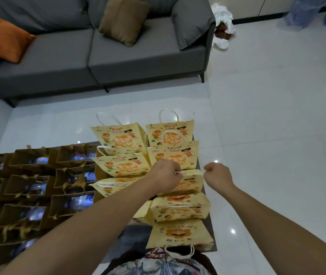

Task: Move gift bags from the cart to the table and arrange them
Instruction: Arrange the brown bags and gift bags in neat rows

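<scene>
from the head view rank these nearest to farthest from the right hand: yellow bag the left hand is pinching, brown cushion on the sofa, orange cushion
1. The yellow gift bag, just left of the right hand, its handle pinched by the left hand.
2. The brown cushion, far ahead on the sofa's middle.
3. The orange cushion, at the sofa's far left end.
</scene>
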Motion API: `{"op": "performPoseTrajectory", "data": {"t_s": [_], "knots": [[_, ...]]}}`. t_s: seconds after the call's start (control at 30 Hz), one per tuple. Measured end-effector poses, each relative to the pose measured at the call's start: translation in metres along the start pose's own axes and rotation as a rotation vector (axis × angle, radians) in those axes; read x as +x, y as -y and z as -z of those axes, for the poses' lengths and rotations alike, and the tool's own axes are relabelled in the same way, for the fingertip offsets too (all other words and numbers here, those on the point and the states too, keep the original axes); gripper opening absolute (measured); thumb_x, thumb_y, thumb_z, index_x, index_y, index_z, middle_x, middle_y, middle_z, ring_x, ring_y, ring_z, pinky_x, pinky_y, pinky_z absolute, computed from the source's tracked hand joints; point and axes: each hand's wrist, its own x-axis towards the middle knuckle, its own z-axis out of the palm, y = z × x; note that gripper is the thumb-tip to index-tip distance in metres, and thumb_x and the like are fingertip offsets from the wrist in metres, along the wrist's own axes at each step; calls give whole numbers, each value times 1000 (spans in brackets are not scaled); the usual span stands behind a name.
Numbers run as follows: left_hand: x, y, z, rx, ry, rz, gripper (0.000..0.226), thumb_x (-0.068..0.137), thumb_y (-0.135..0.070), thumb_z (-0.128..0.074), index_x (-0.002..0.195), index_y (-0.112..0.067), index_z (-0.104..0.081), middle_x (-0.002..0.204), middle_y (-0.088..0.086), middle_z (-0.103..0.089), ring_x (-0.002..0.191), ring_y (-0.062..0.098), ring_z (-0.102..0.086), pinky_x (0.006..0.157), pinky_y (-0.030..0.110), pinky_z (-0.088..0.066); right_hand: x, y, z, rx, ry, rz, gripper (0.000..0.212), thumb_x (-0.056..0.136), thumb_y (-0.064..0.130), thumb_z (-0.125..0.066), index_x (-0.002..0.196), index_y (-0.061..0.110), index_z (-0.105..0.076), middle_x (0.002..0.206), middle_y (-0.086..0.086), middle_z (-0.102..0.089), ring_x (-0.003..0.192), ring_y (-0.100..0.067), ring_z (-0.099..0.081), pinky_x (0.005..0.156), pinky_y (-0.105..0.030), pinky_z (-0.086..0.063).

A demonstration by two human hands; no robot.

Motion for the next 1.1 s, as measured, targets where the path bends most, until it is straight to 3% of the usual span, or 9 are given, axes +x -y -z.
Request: {"op": "performPoseTrajectory", "data": {"t_s": [0.1, 0.23, 0.37, 0.57, 0.63, 0.73, 0.83, 1.0, 1.1], "knots": [[2, 5, 4, 38, 34, 11, 32, 101, -35, -56, 116, -12, -72, 102, 4, -70, 83, 18, -56, 71, 29, -43, 10, 27, 11, 61, -27, 48, 36, 92, 9, -54, 124, 12, -69, 126, -6, -68, 115, -26, -62, 92, -30, -48], [1, 18, 9, 42, -32, 12, 30, 99, -38, -59, 115, -16, -71, 103, 5, -72, 89, 20, -62, 72, 30, -47, 36, 72, 20, 147, -58, 197, 40, 90, 20, -58, 130, 19, -65, 121, -3, -68, 100, -24, -68, 90, -40, -57], [-3, 39, 19, 26, -244, 0, 39, 100, -42, -57, 131, -19, -65, 130, 4, -64, 127, 23, -53, 101, 34, -45, 65, 123, 27, 38, -130, 360, 53, 93, 30, -63, 144, 19, -50, 134, -7, -60, 119, -29, -58, 96, -42, -50], [-10, 97, 41, 344, -572, 195, 46, 97, -36, -56, 139, -17, -55, 146, 14, -47, 136, 33, -36, 111, 47, -36, 100, 157, 17, -24, -120, 444, 90, 87, 39, -73, 158, 22, -23, 160, -5, -34, 147, -29, -31, 116, -49, -34], [-13, 112, 49, 367, -595, 319, 61, 94, -36, -59, 149, -19, -39, 158, 17, -30, 145, 36, -25, 116, 50, -29, 102, 163, 14, -37, -96, 458, 88, 83, 45, -75, 155, 26, -27, 144, -5, -52, 135, -29, -46, 108, -51, -42], [-14, 134, 57, 381, -522, 437, 76, 93, -32, -60, 156, -22, -19, 166, 13, -9, 153, 35, -6, 122, 50, -16, 100, 168, 13, -171, -47, 422, 54, 84, 47, -75, 125, 14, -62, 99, -3, -69, 100, -29, -66, 83, -41, -54], [-13, 155, 65, 438, -394, 448, 56, 92, -34, -61, 143, -20, -43, 154, 8, -37, 146, 30, -24, 120, 53, -24, 97, 171, 19, -338, -39, 386, 47, 86, 50, -73, 86, 3, -69, 77, -10, -68, 76, -28, -67, 63, -33, -49], [-20, 151, 79, 514, -274, 415, 29, 96, -36, -48, 112, -17, -64, 113, 7, -63, 118, 28, -51, 113, 50, -31, 88, 185, 31, -221, -139, 310, 39, 93, 38, -62, 71, 8, -55, 67, -5, -61, 64, -24, -57, 50, -29, -36], [-24, 148, 88, 473, -289, 340, 31, 99, -34, -44, 110, -13, -63, 110, 10, -64, 108, 29, -54, 96, 44, -42, 75, 197, 46, -174, -179, 323, 33, 94, 38, -61, 81, 8, -57, 75, -2, -58, 68, -22, -55, 53, -29, -36]]}}
